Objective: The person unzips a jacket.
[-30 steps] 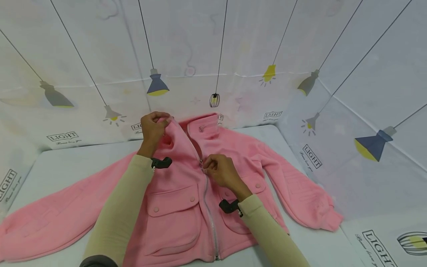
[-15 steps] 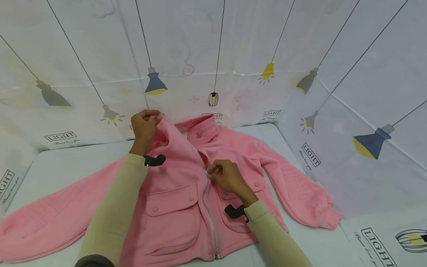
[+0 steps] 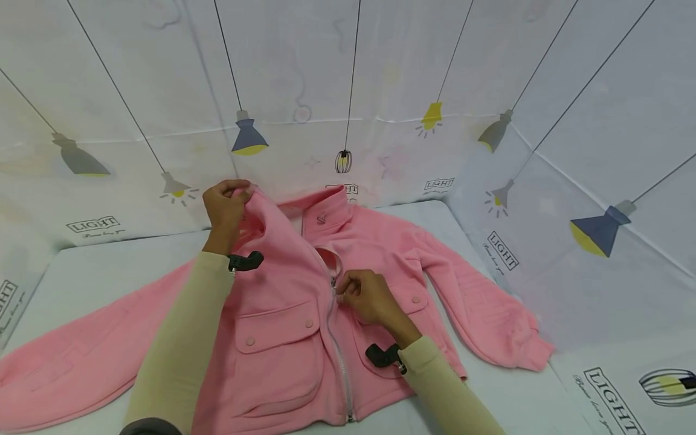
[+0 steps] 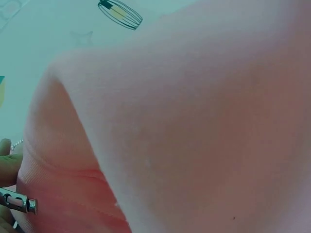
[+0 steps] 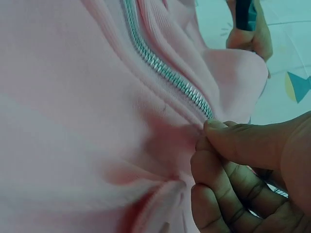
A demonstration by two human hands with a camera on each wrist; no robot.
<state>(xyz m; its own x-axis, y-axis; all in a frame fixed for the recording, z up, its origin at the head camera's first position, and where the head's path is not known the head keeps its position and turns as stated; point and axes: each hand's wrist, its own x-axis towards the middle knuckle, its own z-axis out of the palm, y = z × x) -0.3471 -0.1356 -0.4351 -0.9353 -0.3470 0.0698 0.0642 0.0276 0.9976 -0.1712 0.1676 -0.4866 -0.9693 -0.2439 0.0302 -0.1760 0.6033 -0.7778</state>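
Observation:
A pink zip-up jacket lies front side up, its sleeves spread. My left hand pinches the top edge of its left side and holds it raised. My right hand pinches at the zipper slider on the upper chest. Above the slider the front gapes; below it the silver teeth run joined to the hem. In the right wrist view, thumb and curled index finger meet at the end of the visible teeth, covering the pull. A small silver metal fitting shows beside fingers in the left wrist view.
The jacket rests on a white-covered table. Behind and to the right stand white wall sheets printed with hanging lamps. One sleeve reaches toward the right wall; the other runs off the left edge.
My right hand has moved down the front with the slider, lengthening the gap above it. My left hand has drawn its side of the jacket farther left. The view has shifted slightly.

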